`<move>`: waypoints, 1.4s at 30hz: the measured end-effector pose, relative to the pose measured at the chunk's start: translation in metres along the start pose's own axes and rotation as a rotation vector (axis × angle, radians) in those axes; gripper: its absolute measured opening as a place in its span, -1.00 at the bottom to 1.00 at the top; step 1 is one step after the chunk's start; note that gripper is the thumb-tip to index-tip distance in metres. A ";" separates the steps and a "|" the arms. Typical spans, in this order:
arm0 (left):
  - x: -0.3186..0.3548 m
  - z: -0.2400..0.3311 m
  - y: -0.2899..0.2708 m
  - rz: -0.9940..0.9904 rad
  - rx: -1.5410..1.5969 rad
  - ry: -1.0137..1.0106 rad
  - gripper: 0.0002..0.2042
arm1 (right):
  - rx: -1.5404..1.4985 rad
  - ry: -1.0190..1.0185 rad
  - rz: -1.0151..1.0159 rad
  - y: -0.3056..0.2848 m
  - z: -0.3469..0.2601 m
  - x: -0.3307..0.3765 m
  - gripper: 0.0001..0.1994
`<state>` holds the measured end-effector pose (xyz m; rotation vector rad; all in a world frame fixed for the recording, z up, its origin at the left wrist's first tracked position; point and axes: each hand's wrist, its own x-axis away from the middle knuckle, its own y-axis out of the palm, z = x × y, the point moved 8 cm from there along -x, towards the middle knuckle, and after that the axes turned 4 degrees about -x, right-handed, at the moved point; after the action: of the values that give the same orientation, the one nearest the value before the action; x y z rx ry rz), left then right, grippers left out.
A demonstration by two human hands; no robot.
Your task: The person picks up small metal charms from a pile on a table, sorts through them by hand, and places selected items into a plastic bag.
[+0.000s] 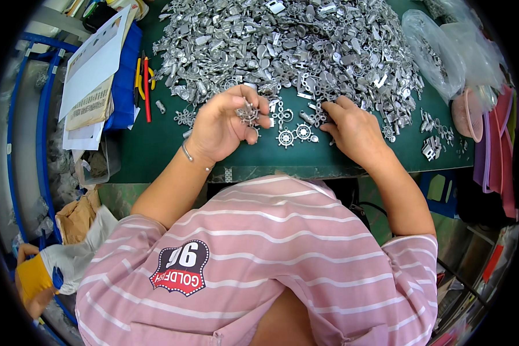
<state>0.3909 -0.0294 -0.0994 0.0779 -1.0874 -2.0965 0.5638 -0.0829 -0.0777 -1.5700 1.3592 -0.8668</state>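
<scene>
In my left hand (220,122), raised over the near edge of the green table, is a silvery ship's wheel charm (247,113), held between thumb and curled fingers. My right hand (354,130) is low over the front of the metal pile, palm down, its bent fingers apart and touching small pieces there. Between the hands lie two more ship's wheel charms (294,136), side by side and flat. Several ring-shaped metal pieces (282,114) are just beyond them. A large heap of mixed silvery metal charms (282,52) covers the far part of the table.
Left of the heap are a red pen (147,95), yellow-handled pliers (139,81) and a blue tray (127,78) bearing papers (95,55). Clear plastic bags (438,52) and a pink basket (467,115) stand at right. Another person's arm (37,303) shows at lower left.
</scene>
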 end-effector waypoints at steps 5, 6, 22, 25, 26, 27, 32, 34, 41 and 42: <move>0.005 -0.001 0.027 -0.034 -1.425 0.417 -0.82 | -0.118 -0.008 0.128 -0.008 0.009 -0.001 -0.81; 0.004 -0.010 0.033 -0.106 -1.547 0.469 -0.80 | -0.165 0.000 0.169 -0.011 0.014 0.000 -0.82; 0.006 0.003 -0.011 0.010 -0.197 0.060 -0.82 | -1.053 0.201 -0.016 0.001 0.013 -0.008 -0.87; 0.012 0.011 -0.016 0.040 0.159 0.077 -0.83 | -0.236 -0.153 -0.031 0.009 -0.036 -0.003 -0.76; 0.016 0.015 -0.016 0.051 0.211 0.050 -0.88 | -0.160 -0.086 -0.078 0.013 -0.040 -0.002 -0.72; 0.019 0.020 -0.018 0.017 0.120 0.067 -0.89 | -0.181 -0.081 -0.064 0.014 -0.040 -0.002 -0.73; 0.038 0.045 -0.018 0.116 -1.035 0.352 -0.84 | -0.765 -0.065 -0.012 0.016 -0.013 -0.008 -0.84; 0.042 0.040 0.002 0.129 -1.532 0.447 -0.80 | -1.462 0.160 -0.128 0.029 0.005 -0.009 -0.90; 0.046 0.005 0.003 0.059 -1.850 0.562 -0.83 | -0.917 0.051 -0.155 0.029 -0.046 -0.037 -0.89; 0.048 0.008 0.003 0.053 -1.806 0.581 -0.87 | -0.717 -0.100 -0.088 0.030 -0.059 -0.041 -0.88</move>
<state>0.3561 -0.0564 -0.0790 -0.2088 1.2337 -2.0310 0.4921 -0.0528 -0.0817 -2.1872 1.6349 -0.3397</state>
